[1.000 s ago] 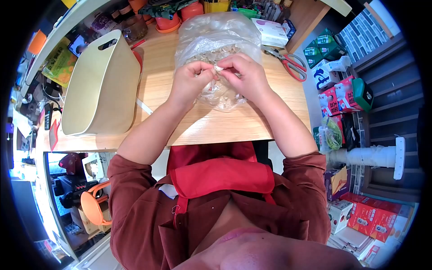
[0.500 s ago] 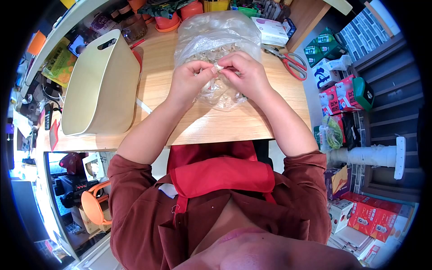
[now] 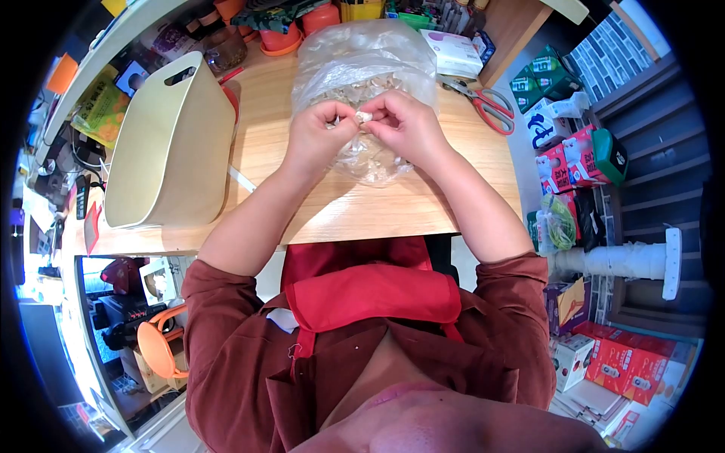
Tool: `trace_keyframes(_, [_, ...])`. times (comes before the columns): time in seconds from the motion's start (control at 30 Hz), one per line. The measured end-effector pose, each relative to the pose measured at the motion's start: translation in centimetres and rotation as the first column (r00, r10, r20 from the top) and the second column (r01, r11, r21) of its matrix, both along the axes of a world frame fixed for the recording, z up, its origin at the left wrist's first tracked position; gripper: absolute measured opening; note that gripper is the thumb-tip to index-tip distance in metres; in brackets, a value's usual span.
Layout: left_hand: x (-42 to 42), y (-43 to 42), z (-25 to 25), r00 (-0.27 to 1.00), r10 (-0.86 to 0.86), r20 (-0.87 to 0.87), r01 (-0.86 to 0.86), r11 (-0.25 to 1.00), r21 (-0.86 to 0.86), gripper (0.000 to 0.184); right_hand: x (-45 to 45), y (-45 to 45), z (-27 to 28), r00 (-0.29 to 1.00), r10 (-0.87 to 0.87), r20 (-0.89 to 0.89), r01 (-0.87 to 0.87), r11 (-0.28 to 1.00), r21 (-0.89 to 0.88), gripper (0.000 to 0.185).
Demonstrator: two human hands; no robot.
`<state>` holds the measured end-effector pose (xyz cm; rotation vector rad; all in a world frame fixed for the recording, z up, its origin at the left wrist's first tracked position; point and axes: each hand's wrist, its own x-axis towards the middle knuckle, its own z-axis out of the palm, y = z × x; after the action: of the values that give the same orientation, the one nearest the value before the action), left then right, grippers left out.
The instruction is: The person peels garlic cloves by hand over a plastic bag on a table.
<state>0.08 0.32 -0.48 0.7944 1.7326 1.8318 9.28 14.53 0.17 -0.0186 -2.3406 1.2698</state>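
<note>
Wood tabletop [image 3: 340, 219], upper centre of frame: left hand [image 3: 319, 137] and right hand [image 3: 411, 130] pinch small pale piece [image 3: 364, 117] over plastic bag [image 3: 362, 49], apparently for steadiness from both sides

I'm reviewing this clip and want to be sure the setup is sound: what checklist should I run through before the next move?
1. Small whitish piece in the grip of both hands, left hand and right hand: ok.
2. Hands above the clear plastic bag: ok.
3. Scissors apart from the hands: ok.
4. Cream bin apart from the bag: ok.
5. Whether the piece is fully cleaned: cannot tell, too small and partly covered by fingers.
</note>
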Motion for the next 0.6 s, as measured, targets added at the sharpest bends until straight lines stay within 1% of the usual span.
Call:
trace_keyframes(0.07, [0.0, 0.0, 0.1, 1.0, 0.001, -0.016, -0.001, 1.0, 0.0, 0.004, -0.3, 0.2, -0.1, 0.993, 0.067, 0.098, -0.045, 0.977, -0.208, 0.018])
trace_keyframes(0.17, [-0.1, -0.1, -0.1, 0.999, -0.009, -0.047, 0.011, 1.0, 0.023, 0.004, 0.0, 0.5, 0.8, 0.979, 0.164, 0.121, -0.111, 0.928, -0.357, 0.019])
trace_keyframes(0.27, [-0.3, -0.4, -0.2, 0.98, -0.037, -0.196, 0.038, 0.999, 0.003, 0.002, 0.2, 1.0, 1.2, 0.989, 0.149, -0.004, -0.125, 0.815, -0.565, 0.019])
trace_keyframes(0.3, [-0.3, -0.4, -0.1, 0.981, -0.012, -0.196, 0.015, 1.0, 0.013, 0.002, 0.1, 1.4, 1.2, 0.99, 0.129, -0.06, -0.139, 0.774, -0.617, 0.021])
trace_keyframes(0.4, [-0.1, -0.3, 0.0, 0.981, 0.042, -0.191, -0.035, 0.999, 0.042, 0.006, 0.1, 1.9, 1.5, 0.993, 0.106, -0.048, -0.11, 0.732, -0.673, 0.02])
trace_keyframes(0.47, [0.0, -0.2, 0.0, 0.981, 0.058, -0.183, -0.048, 0.997, 0.061, 0.011, 0.2, 1.7, 1.6, 0.99, 0.134, -0.044, -0.13, 0.746, -0.654, 0.019])
trace_keyframes(0.57, [0.2, -0.2, 0.4, 0.988, 0.065, -0.137, -0.064, 0.998, 0.009, 0.013, 0.4, 1.6, 1.6, 0.986, 0.163, -0.034, -0.148, 0.767, -0.625, 0.018])
trace_keyframes(0.6, [0.1, -0.2, 0.4, 0.984, 0.055, -0.17, -0.059, 0.998, -0.021, 0.012, 0.4, 1.6, 1.6, 0.985, 0.168, -0.029, -0.15, 0.773, -0.616, 0.018])
